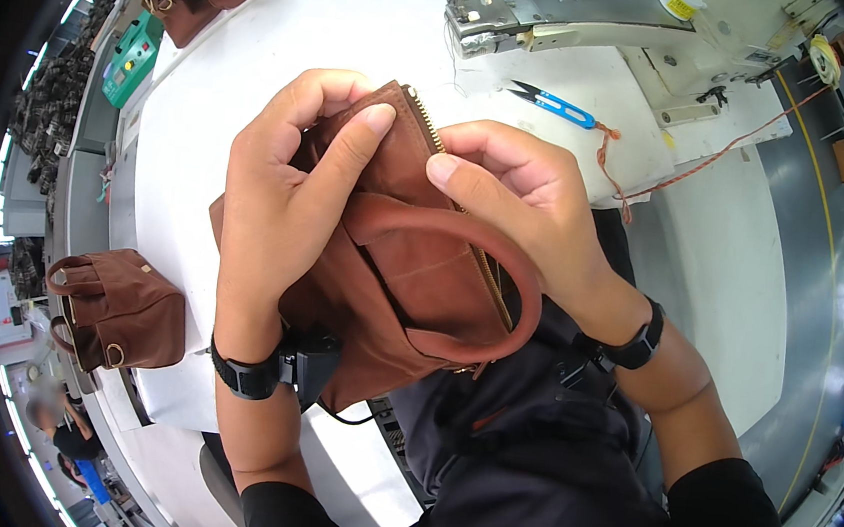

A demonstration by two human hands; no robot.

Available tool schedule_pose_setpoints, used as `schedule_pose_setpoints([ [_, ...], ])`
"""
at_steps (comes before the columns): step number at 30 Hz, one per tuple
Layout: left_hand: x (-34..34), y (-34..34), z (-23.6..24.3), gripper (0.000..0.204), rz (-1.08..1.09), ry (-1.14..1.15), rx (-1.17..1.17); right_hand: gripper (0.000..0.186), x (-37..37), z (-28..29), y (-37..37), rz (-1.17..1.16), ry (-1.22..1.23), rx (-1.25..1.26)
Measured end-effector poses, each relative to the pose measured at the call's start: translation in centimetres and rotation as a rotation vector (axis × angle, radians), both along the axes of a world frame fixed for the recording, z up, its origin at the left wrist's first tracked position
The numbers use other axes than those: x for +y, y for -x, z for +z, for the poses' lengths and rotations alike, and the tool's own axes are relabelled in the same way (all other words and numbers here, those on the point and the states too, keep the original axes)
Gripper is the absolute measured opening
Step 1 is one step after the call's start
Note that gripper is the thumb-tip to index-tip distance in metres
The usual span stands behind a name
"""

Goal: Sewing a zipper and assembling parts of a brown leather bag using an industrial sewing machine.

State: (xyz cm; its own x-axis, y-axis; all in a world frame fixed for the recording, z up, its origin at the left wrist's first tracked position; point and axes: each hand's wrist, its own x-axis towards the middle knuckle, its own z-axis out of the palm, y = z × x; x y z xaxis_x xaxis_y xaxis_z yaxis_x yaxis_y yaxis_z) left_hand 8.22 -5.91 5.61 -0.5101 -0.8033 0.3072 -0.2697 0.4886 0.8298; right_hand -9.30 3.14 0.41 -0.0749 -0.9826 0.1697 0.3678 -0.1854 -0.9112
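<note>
A brown leather handbag [358,308] lies tilted between my forearms, its rounded handle [466,222] arching toward me. My left hand [294,172] pinches the bag's top corner, thumb on the outer face and fingers behind it. With thumb and forefinger, my right hand [519,192] grips the edge of the brass-toothed zipper [429,129] close to that corner. The zipper runs down along the bag's opening, beneath the handle. The fingertips behind the leather are partly hidden.
A sewing machine [584,22] stands at the back right of the white table [226,96]. Blue thread snips [556,105] on an orange cord lie near it. Another brown handbag [122,308] sits at the left, more bags [178,11] at the back left, beside a green device [134,58].
</note>
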Motion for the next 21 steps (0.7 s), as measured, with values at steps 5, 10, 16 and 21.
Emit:
schedule_pose_setpoints([
  [5, 0.0, 0.2, 0.0, 0.014, -0.015, 0.003, -0.01, 0.018, -0.9, 1.4, 1.8, 0.081, -0.102, 0.141],
  [10, 0.0, 0.5, -0.1, 0.014, -0.013, 0.031, -0.027, 0.018, -2.2, 1.5, 3.3, 0.103, -0.11, 0.327],
  [16, -0.2, 0.5, -0.2, 0.011, -0.06, -0.04, -0.079, 0.017, -3.0, 2.3, 4.0, 0.157, -0.102, 0.38],
  [21, -0.6, 0.8, -0.8, 0.017, -0.049, -0.025, -0.026, 0.016, -3.4, 2.4, 4.5, 0.204, -0.086, 0.43],
])
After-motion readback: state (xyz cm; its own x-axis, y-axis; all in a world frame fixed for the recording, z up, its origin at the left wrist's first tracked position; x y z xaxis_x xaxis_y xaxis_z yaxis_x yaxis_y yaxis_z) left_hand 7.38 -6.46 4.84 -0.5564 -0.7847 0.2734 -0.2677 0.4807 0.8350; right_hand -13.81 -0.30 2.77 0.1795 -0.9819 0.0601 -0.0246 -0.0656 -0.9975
